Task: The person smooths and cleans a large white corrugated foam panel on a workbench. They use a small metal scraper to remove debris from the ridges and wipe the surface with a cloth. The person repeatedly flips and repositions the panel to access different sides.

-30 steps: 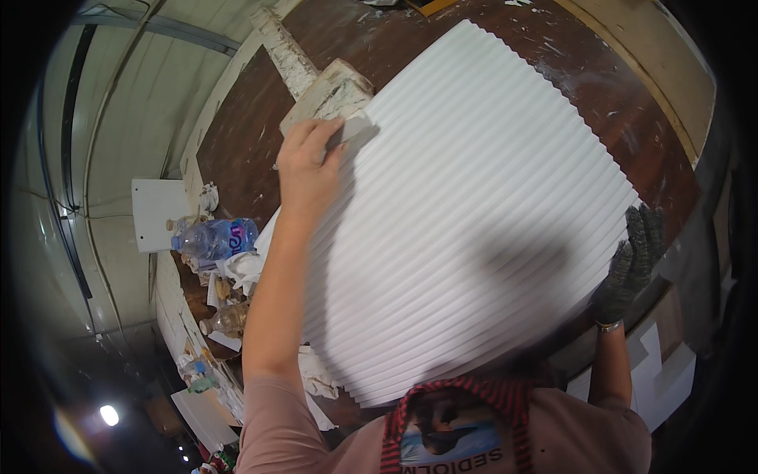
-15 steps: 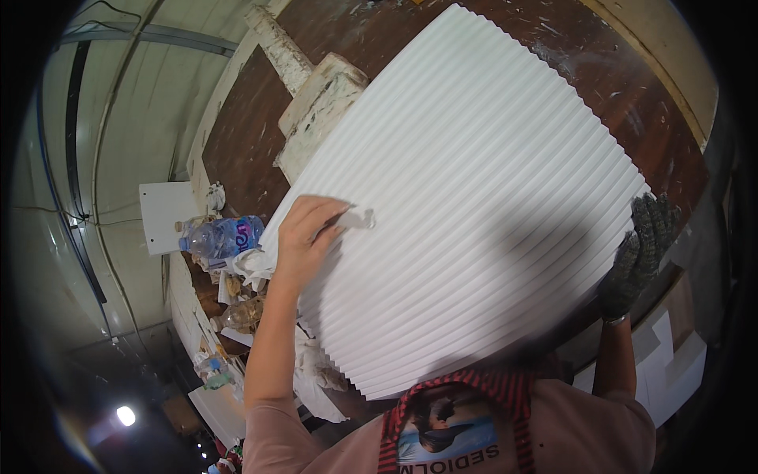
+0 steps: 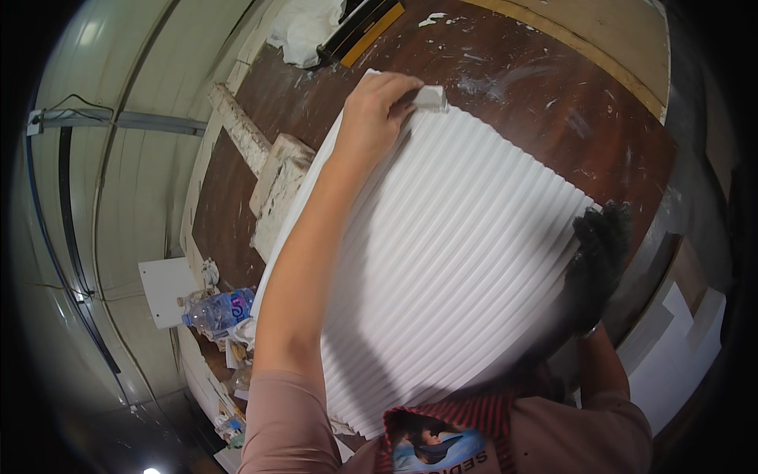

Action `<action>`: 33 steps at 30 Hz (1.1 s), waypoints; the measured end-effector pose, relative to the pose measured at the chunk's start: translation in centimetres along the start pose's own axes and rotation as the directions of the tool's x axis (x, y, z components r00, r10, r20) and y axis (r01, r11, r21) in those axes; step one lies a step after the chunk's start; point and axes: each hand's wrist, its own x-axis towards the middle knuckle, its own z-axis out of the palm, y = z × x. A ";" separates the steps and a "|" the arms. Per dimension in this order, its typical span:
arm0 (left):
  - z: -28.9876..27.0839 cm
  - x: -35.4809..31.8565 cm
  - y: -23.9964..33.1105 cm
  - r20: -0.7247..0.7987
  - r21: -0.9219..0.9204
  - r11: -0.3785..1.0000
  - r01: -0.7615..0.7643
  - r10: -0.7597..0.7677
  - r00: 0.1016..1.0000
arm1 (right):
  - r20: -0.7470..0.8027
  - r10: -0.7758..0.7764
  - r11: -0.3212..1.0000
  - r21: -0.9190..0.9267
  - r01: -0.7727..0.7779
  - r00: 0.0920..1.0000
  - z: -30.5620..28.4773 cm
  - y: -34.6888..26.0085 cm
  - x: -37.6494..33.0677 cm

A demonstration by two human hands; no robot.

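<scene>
From where I stand, the white ribbed panel (image 3: 450,245) lies across the brown counter (image 3: 521,67), its near end running up to the person's apron. The bare left hand (image 3: 375,110) pinches a small pale pad (image 3: 430,99) at the panel's far corner; that grip is closed on it. The gloved right hand (image 3: 602,241) is at the panel's right edge, but in the shadow I cannot tell whether its grip clasps the edge or merely rests there.

My worry is that far corner: if the pad slips over the end, it could catch and chip a rib. A hard push at such a long reach, with too little hold from the glove, might also skew the panel into the crusted block (image 3: 284,170) by its left edge. A careless elbow could knock the clear bottle (image 3: 221,310) over there.

That bottle has a blue cap and a printed label; whether there is liquid in it, or whether it stands or leans, I can't make out. A dimmer bottle (image 3: 239,383) sits nearer the person, mostly hidden, its contents unreadable.
</scene>
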 end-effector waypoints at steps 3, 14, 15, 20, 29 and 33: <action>0.9 3.6 -1.2 -0.005 -0.030 0.998 0.048 -0.048 0.999 | -0.033 -0.008 1.000 0.017 0.008 0.999 0.1 0.1 0.1; -5.6 -5.9 -2.7 0.148 -0.043 0.954 0.297 -0.288 0.946 | 0.015 0.039 0.999 0.019 -0.039 0.999 -0.5 -0.5 0.4; -6.8 -7.7 -2.3 0.157 -0.020 0.958 0.285 -0.279 0.947 | 0.010 0.046 0.999 0.026 -0.047 0.999 -0.6 -0.6 0.5; -12.6 -19.1 -0.4 0.194 0.035 0.866 0.498 -0.495 0.847 | 0.016 0.080 0.996 0.038 -0.081 0.997 -0.9 -1.5 0.5; -22.9 -39.5 6.1 0.128 0.260 0.559 0.787 -0.828 0.546 | -0.011 0.130 0.982 0.139 -0.127 0.991 0.0 -1.1 -1.4; -22.2 -38.6 9.3 0.211 0.084 0.576 0.813 -0.807 0.551 | -0.016 0.116 0.986 0.125 -0.113 0.993 0.0 -0.9 -1.6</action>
